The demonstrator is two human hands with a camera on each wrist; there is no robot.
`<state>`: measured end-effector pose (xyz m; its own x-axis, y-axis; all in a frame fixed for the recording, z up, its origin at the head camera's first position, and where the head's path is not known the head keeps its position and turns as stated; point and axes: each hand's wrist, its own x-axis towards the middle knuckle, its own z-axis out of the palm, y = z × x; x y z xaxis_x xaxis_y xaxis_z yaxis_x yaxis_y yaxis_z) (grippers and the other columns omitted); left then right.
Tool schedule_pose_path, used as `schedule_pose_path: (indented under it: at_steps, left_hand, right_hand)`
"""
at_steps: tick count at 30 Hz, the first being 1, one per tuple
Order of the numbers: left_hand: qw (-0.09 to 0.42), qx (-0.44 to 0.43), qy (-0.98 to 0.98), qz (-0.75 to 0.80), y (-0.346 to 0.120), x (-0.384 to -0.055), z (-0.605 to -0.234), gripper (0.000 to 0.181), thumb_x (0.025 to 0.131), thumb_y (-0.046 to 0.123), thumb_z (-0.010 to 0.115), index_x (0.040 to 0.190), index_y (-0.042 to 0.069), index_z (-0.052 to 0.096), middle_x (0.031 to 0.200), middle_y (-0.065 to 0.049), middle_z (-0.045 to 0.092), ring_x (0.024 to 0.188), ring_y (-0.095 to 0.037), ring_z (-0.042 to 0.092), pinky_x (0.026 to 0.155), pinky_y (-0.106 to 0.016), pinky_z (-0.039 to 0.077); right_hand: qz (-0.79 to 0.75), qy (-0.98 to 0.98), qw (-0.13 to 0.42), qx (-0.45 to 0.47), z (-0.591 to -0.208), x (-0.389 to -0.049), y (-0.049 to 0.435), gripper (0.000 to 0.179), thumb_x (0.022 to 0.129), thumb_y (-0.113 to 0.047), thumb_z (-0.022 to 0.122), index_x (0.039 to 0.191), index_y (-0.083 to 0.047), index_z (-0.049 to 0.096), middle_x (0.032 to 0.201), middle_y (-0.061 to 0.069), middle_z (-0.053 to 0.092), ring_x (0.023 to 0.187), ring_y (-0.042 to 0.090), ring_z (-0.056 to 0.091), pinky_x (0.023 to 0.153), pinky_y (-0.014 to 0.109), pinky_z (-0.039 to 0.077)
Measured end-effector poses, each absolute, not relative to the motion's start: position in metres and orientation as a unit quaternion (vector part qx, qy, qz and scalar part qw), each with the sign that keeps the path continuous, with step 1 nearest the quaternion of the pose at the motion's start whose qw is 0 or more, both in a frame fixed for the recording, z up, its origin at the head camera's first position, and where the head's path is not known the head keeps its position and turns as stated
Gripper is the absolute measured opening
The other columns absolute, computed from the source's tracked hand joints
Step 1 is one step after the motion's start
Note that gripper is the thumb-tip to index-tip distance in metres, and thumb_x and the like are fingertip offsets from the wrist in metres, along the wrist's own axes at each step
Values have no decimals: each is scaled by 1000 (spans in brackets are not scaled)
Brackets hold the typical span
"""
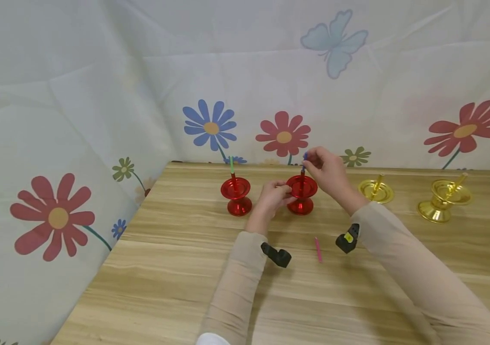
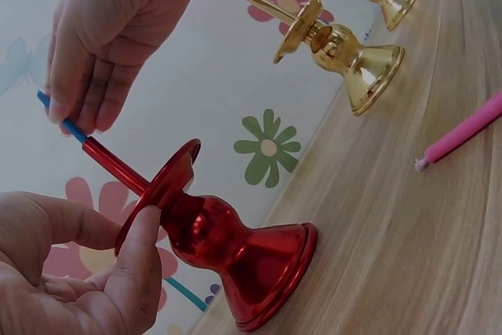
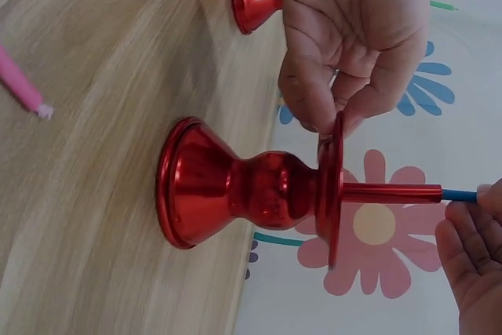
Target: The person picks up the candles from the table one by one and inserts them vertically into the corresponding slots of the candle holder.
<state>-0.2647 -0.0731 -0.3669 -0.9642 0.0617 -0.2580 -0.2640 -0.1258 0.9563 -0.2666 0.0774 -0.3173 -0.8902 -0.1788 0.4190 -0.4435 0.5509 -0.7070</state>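
Note:
A red metal candle holder [image 1: 301, 206] stands upright on the table. My left hand [image 1: 274, 196] pinches the rim of its dish between thumb and fingers, as the left wrist view shows closely. Above it, my right hand [image 1: 327, 171] pinches a thin blue candle [image 2: 75, 130], whose lower end sits in the top of the holder's red tube [image 3: 392, 193]. To the left is a second red candle holder [image 1: 239, 207], with a green candle [image 1: 231, 165] upright in its tube. A pink candle [image 1: 318, 250] lies on the table between my forearms.
Two gold candle holders stand on the right: the nearer gold holder [image 2: 337, 49] is partly behind my right arm in the head view, the other gold holder [image 1: 437, 211] farther right. Behind the wooden table [image 1: 163, 268] hangs a flowered cloth [image 1: 245, 72].

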Motion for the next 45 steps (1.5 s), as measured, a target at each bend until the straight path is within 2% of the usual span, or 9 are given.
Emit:
schedule_pose_path:
  at_steps: [11, 21, 29, 45]
  left_hand:
    - [102, -73, 651, 749, -74, -266, -363, 30, 94, -2, 47, 123, -11, 48, 108, -18, 55, 85, -19, 59, 92, -37, 52]
    - [99, -74, 655, 746, -75, -266, -362, 29, 94, -1, 48, 122, -10, 49, 104, -15, 54, 82, -17, 58, 91, -36, 53]
    - [98, -73, 656, 745, -74, -267, -362, 27, 94, -2, 48, 119, -10, 51, 108, -18, 57, 85, -19, 60, 90, -35, 53]
    - [110, -77, 656, 743, -75, -264, -370, 26, 95, 1, 50, 119, -10, 50, 97, -12, 55, 80, -16, 58, 87, -33, 54]
  right_hand:
    - [423, -861, 184, 216, -318, -266, 75, 18, 90, 0, 60, 106, 8, 57, 98, 24, 65, 92, 34, 64, 86, 46, 54]
    - [429, -857, 185, 219, -317, -265, 74, 19, 91, -2, 60, 106, 9, 56, 99, 24, 64, 92, 35, 63, 86, 46, 54]
    - [435, -857, 182, 207, -319, -266, 74, 19, 90, -1, 61, 106, 7, 56, 99, 22, 64, 92, 34, 63, 86, 45, 54]
    - [440, -857, 181, 196, -331, -261, 77, 21, 90, -2, 61, 108, 8, 57, 101, 23, 64, 94, 34, 63, 87, 46, 54]
